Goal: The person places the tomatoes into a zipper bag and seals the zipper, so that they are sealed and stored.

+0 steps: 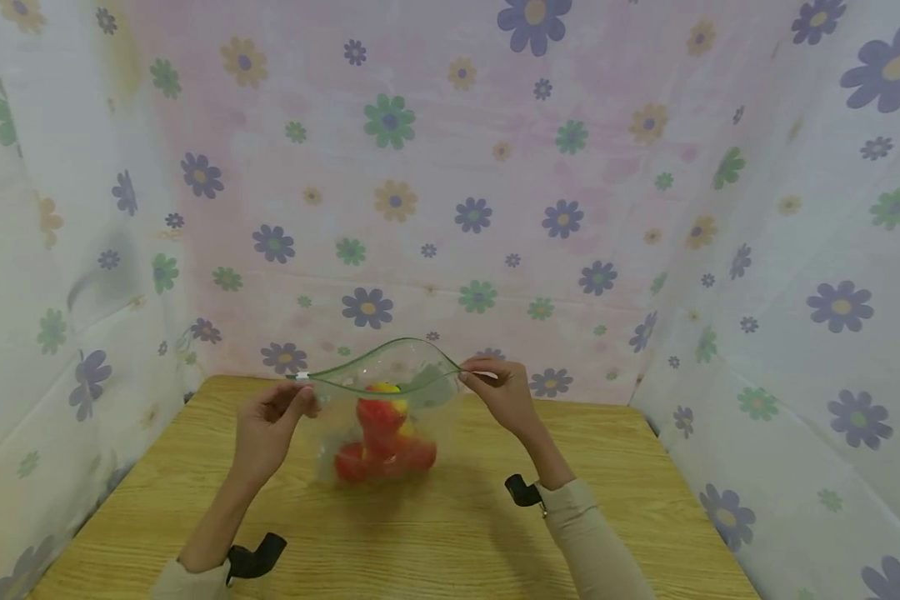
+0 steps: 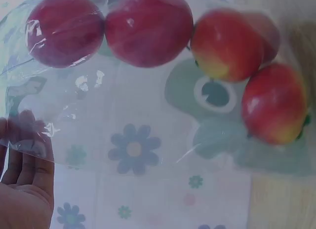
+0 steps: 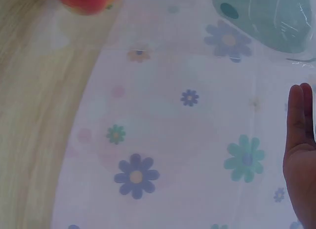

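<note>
A clear plastic slider bag (image 1: 330,433) with a green-edged mouth is held upright over the table, its mouth gaping in the middle. My left hand (image 1: 264,433) pinches its top left corner, just below a white slider (image 1: 302,377). At the opposite top corner, my right hand (image 1: 501,396) pinches the rim between thumb and fingers. Several red and yellow apple-like fruits (image 1: 382,417) are heaped inside the bag. The left wrist view shows these round fruits (image 2: 148,29) through the plastic, beside a green print (image 2: 197,91). Whether the bag's bottom touches the table cannot be told.
The wood-grain table (image 1: 435,542) is bordered at the back and sides by flower-patterned cloth (image 1: 435,167). A black wrist mount (image 1: 257,557) sticks out by the left sleeve, and another black mount (image 1: 523,490) by the right sleeve.
</note>
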Tool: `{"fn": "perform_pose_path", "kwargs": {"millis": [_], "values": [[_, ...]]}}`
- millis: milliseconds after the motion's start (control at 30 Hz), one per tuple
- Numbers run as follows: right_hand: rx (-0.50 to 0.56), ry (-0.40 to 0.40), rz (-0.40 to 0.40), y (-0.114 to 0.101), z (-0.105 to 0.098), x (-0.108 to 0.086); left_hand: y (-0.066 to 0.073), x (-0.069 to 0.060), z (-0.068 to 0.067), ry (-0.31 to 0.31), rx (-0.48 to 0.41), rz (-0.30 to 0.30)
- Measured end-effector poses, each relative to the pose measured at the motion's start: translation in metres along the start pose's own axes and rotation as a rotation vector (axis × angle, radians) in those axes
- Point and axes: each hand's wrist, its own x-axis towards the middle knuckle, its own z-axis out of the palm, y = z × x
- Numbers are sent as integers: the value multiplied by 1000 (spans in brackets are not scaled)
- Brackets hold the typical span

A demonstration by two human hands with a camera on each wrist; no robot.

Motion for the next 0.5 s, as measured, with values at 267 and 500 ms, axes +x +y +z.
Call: {"fn": "perform_pose_path", "kwargs": {"millis": [267,500], "values": [[0,84,55,-19,-7,8,-1,15,2,109,-123,-17],[45,122,40,-30,-9,9,-1,18,6,108,-147,-1]]}}
